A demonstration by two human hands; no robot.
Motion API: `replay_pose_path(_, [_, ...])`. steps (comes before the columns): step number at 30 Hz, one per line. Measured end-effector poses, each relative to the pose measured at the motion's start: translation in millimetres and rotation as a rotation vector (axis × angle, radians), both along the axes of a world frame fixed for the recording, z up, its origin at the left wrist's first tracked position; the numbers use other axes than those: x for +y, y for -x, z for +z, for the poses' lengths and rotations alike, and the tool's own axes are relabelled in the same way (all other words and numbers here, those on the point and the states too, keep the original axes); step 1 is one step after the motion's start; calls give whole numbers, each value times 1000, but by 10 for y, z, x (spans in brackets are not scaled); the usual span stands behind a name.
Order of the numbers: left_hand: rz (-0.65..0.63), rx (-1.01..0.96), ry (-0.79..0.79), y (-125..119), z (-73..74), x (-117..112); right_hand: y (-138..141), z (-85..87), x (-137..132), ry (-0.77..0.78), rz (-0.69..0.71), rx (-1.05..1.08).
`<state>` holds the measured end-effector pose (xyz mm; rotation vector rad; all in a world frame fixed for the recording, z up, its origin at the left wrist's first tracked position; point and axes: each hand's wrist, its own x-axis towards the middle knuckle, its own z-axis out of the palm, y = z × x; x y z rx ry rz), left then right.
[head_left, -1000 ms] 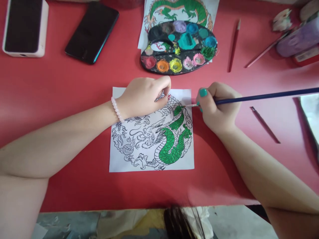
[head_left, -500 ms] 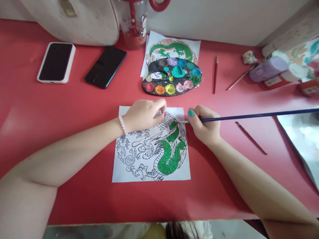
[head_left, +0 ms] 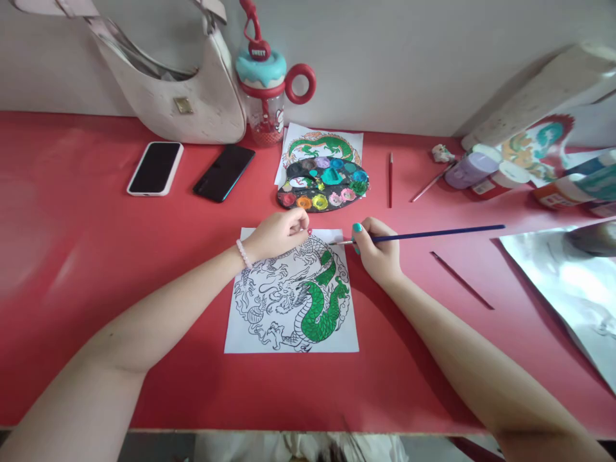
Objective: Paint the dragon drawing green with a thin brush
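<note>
A white sheet with a dragon outline point(head_left: 289, 301), partly painted green, lies on the red table point(head_left: 96, 276). My left hand point(head_left: 276, 236) rests on the sheet's top edge with its fingers curled, pressing the paper down. My right hand point(head_left: 378, 250) pinches a long blue paintbrush point(head_left: 433, 234) beside the sheet's upper right corner. The brush tip touches the paper near the green part of the dragon. A black palette point(head_left: 322, 183) with several colours of paint sits just beyond the sheet.
A finished dragon picture point(head_left: 322, 144) lies under the palette. Two phones point(head_left: 154, 168) point(head_left: 224, 172), a white bag point(head_left: 178, 96) and a bottle point(head_left: 262, 96) stand at the back left. Spare brushes point(head_left: 390, 179) and paint jars point(head_left: 474, 170) lie at the right, with silver foil point(head_left: 572, 289) nearer.
The view has tilted up and pulled back, bringing the bag, bottle and wall into sight. Both hands stay on the sheet, with the brush tip in the same spot.
</note>
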<state>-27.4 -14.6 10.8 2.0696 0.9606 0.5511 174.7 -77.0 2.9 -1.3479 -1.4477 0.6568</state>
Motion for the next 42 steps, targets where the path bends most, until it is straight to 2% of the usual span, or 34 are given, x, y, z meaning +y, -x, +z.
replay_pose_path(3, [27,-191,201,10,6,26,4,4,1,34,22,41])
replay_pose_path(5, [63,-268,274,20,14,45,7,12,0,42,45,38])
replay_pose_path(15, [205,-447,442,18,69,87,8,31,3,65,105,76])
replay_pose_path(18, [241,-524,497,11,41,123,1,16,9,63,86,95])
replay_pose_path(25, [339,-776,488,27,-44,179,4,55,16,62,59,114])
replay_pose_path(34, [306,-792,555,31,5,184,-7,49,37,85,50,46])
replay_pose_path(42, [249,-859,692,65,40,263,-36,20,25,68,153,-56])
